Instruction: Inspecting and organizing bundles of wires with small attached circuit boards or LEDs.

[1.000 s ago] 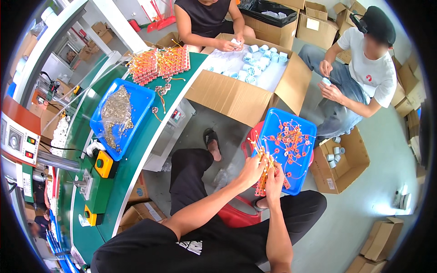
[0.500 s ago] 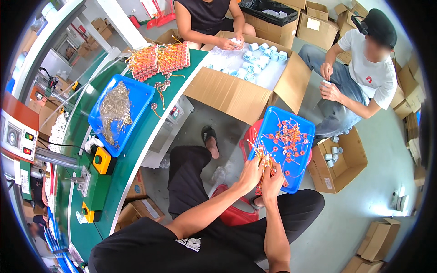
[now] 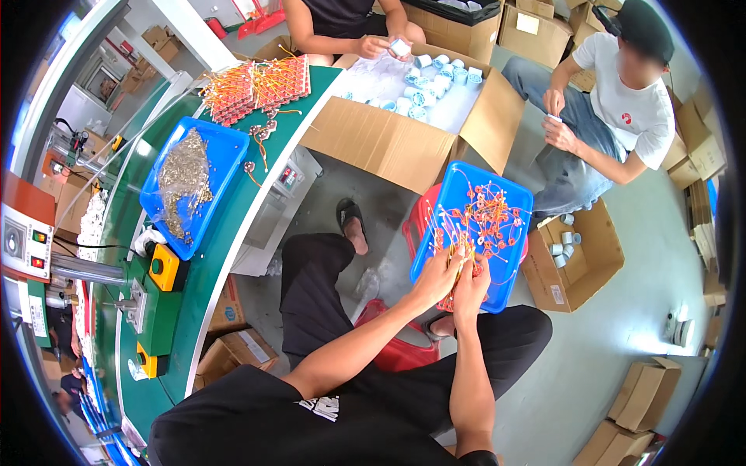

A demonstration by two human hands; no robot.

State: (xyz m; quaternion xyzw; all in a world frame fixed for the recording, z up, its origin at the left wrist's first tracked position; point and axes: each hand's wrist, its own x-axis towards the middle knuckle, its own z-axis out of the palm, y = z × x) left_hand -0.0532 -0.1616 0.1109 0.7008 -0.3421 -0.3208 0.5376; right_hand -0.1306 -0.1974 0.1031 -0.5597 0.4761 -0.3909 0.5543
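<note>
My left hand (image 3: 437,279) and my right hand (image 3: 471,290) are closed together round a bundle of small red circuit boards with orange and white wires (image 3: 458,239). The wires fan up above my fingers, and a few boards show below them; my fingers hide the bundle's middle. Just beyond my hands sits a blue tray (image 3: 507,286), with the bundle over its near left part. Inside the tray lies a loose heap of similar wired red boards (image 3: 497,213). A red stool (image 3: 409,229) partly shows under the tray.
A curved green workbench (image 3: 225,233) on the left bears a stack of wired boards (image 3: 260,85), a blue tray (image 3: 241,146) of metal parts and yellow button boxes (image 3: 168,268). Two co-workers handle white parts near an open carton (image 3: 388,147). Another carton (image 3: 579,283) stands right.
My hands still grip the bundle, its wires now spread more widely over the tray. The whole scene has shifted slightly up and left. The co-worker at the back now holds a white cup-shaped part higher.
</note>
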